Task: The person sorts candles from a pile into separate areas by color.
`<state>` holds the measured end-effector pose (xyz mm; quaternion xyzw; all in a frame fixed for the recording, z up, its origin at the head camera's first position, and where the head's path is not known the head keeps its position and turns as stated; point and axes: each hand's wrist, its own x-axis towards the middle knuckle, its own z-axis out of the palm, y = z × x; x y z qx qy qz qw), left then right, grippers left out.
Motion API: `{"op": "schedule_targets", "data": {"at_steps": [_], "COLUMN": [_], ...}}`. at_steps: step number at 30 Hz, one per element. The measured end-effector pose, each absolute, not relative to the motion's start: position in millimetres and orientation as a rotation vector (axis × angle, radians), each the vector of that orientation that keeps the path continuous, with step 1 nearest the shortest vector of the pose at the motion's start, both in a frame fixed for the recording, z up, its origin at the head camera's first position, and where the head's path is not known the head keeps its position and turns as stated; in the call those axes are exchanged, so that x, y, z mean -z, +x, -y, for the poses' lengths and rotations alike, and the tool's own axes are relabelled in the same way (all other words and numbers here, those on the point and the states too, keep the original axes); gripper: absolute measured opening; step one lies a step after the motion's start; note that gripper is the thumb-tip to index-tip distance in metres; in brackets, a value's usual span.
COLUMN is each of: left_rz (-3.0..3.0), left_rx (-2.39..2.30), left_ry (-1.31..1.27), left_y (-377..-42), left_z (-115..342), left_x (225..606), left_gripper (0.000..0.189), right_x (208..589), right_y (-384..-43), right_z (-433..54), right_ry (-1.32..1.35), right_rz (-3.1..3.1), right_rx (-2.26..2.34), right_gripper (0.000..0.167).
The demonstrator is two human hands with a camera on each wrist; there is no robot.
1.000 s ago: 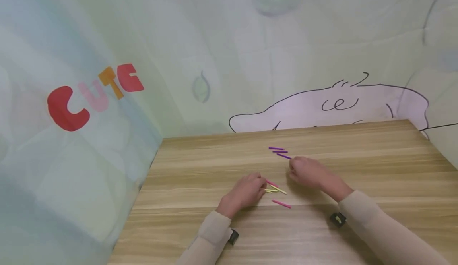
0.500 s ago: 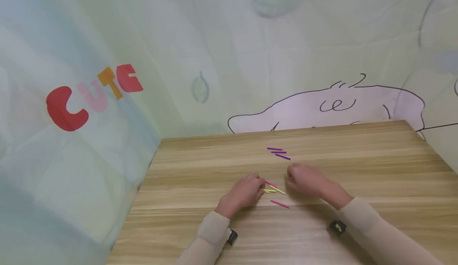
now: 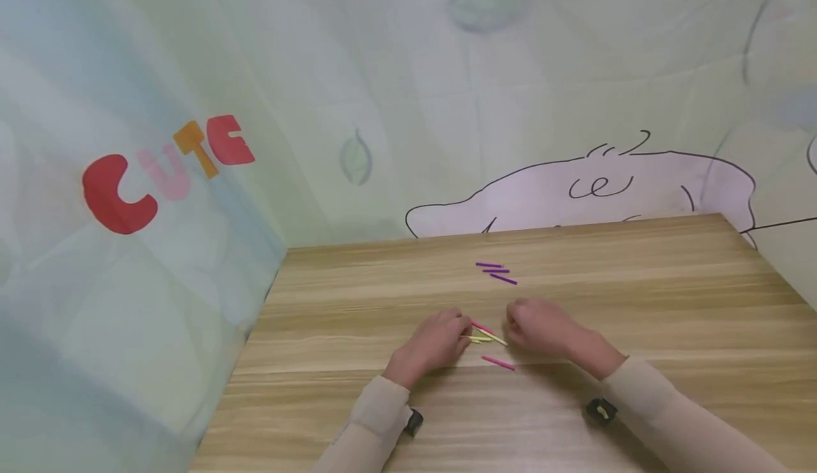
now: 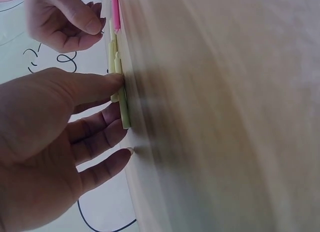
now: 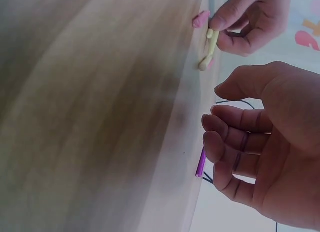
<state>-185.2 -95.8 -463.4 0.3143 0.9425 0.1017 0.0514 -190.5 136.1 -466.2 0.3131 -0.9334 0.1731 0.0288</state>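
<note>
My left hand (image 3: 432, 342) is low over the table, its thumb and a finger pinching a yellow stick (image 4: 124, 114). Another yellow stick (image 3: 496, 339) lies across the small pile beside these fingertips, with a pink stick (image 3: 481, 327) along it. A second pink stick (image 3: 498, 363) lies apart, nearer the front. To the right of the pile hovers my right hand (image 3: 542, 326); the right wrist view shows its fingers loosely bent, thumb apart, nothing held. Several purple sticks (image 3: 503, 279) lie side by side farther back, one purple stick (image 5: 201, 164) showing behind the right fingers.
All of the sticks lie on a wood-grain table (image 3: 357, 281). Behind its far edge hangs a pale printed cloth (image 3: 396, 104) with a line drawing, and coloured letters (image 3: 121, 194) are on the left side. Dark wrist devices (image 3: 601, 410) sit under the sleeves.
My right hand has left the nearest purple stick, which now lies fully visible with the others, and has come forward and slightly left toward the pile. The left hand has hardly moved.
</note>
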Motion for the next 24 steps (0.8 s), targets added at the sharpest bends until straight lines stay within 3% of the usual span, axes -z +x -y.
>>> {"op": "schedule_targets", "data": {"at_steps": [24], "left_rz": [-2.899], "left_rx": [-0.284], "left_ry": [1.004], "left_y": [-185.9], "left_z": [95.5], "left_x": [464.7], "left_gripper": [0.009], "right_x": [467.8], "right_y": [-175.8], "right_z": [-128.6], "right_ry": [1.119], "right_rz": [2.880], "right_rx": [-0.627], "right_gripper": [0.023]}}
